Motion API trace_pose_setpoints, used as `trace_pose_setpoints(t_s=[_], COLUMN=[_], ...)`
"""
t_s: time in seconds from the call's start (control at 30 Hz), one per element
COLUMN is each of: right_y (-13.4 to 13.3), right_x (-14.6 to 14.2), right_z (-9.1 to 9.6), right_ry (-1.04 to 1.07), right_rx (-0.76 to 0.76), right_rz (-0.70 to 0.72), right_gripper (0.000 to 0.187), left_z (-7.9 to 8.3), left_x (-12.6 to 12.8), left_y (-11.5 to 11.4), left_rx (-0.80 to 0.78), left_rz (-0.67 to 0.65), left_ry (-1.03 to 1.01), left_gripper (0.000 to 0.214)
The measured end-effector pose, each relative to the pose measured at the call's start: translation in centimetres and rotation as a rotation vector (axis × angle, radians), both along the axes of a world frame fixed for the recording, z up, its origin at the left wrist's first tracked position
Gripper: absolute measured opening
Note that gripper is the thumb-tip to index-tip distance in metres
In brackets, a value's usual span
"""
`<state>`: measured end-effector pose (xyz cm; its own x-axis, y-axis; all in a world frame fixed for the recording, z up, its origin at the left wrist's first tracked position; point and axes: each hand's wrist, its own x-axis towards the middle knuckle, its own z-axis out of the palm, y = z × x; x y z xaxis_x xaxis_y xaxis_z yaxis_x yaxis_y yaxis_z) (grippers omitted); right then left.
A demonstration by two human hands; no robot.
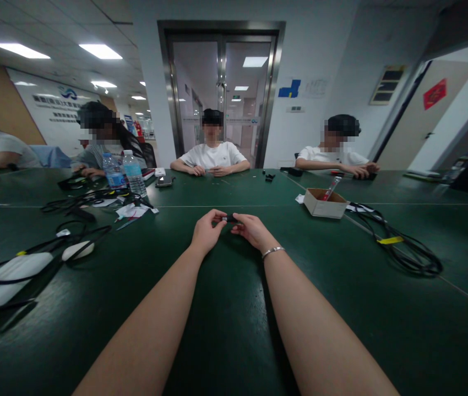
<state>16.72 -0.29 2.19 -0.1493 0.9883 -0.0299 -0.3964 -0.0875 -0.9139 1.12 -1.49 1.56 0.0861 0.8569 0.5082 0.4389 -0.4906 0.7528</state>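
Note:
Both my arms reach forward over a dark green table (234,330). My left hand (206,230) and my right hand (251,228) meet at the middle, fingers pinched on the two ends of a small black object (229,219) held just above the table. A silver bracelet (273,251) circles my right wrist. The object is too small to name.
A small cardboard box (325,203) with a red tool stands to the right, and a coiled black cable (407,250) beyond it. To the left lie black cables (72,231), white pouches (6,275) and two water bottles (129,173). Several people sit round the table's far side.

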Motion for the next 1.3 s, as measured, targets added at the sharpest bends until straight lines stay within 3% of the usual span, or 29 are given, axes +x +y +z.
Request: trace_pose_setpoints(t_s=[0.27, 0.4, 0.53, 0.93, 1.3], right_y=[-0.1, 0.0, -0.1, -0.1, -0.1], right_x=[0.0, 0.0, 0.0, 0.0, 0.0], right_z=[0.0, 0.0, 0.0, 0.1, 0.0], right_ry=[-0.005, -0.002, -0.023, -0.013, -0.009], right_rx=[-0.002, 0.000, 0.019, 0.005, 0.002], right_rz=[-0.003, -0.006, 0.023, -0.003, -0.001], right_gripper=[0.009, 0.009, 0.009, 0.010, 0.012], left_z=[0.0, -0.9, -1.0, -0.7, -0.1], left_x=[0.2, 0.4, 0.3, 0.2, 0.3], left_y=[-0.1, 0.6, 0.8, 0.6, -0.2], left_rx=[0.022, -0.163, -0.257, -0.074, 0.010], left_rz=[0.061, -0.008, 0.015, 0.028, 0.063], left_ry=[0.061, -0.050, 0.035, 0.112, 0.167], left_gripper=[0.016, 0.023, 0.041, 0.011, 0.011])
